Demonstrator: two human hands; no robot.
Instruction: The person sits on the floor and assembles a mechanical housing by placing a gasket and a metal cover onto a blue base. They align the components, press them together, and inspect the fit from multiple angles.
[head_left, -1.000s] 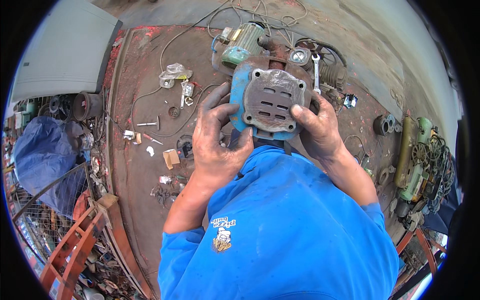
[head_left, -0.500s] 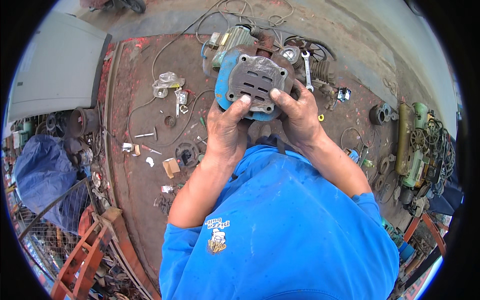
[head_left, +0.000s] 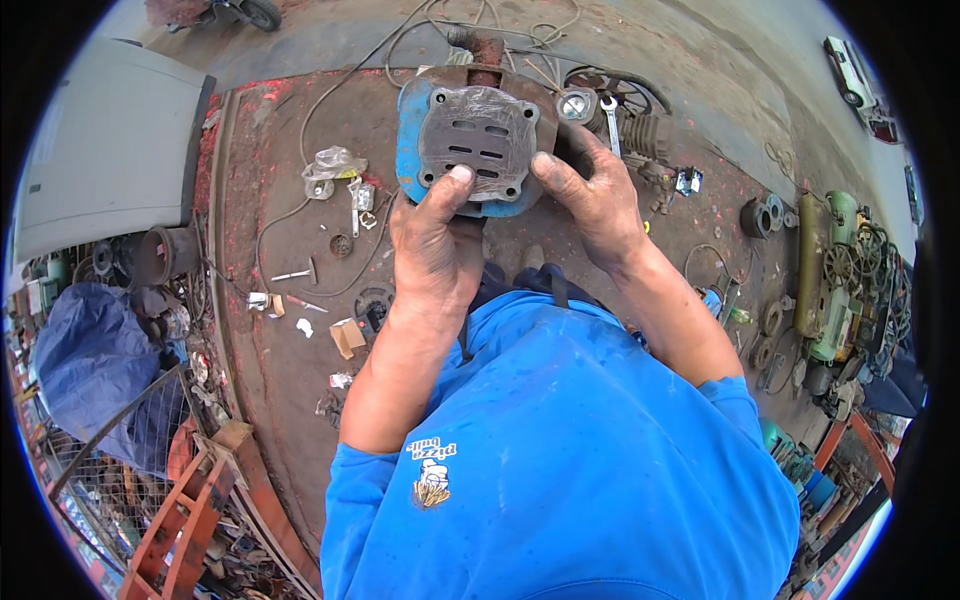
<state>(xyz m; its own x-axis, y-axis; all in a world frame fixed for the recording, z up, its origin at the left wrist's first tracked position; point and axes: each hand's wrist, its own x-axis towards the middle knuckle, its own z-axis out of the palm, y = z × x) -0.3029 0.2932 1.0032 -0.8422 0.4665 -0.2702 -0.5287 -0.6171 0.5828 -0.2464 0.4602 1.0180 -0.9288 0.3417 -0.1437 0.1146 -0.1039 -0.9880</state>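
Raised higher toward the frame's top than before, the blue-rimmed grey valve plate [head_left: 476,150] is gripped at its lower edge by the left hand [head_left: 435,250] and right hand [head_left: 590,205].

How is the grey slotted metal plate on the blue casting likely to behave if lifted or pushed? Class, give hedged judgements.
The plate looks like thick metal, so probably rigid and heavy for its size. Its surface seems grimy, perhaps oily, so it may slip under the left hand thumb. It lies flat on the blue casting, so it would likely slide rather than roll. The right hand steadies the edge.
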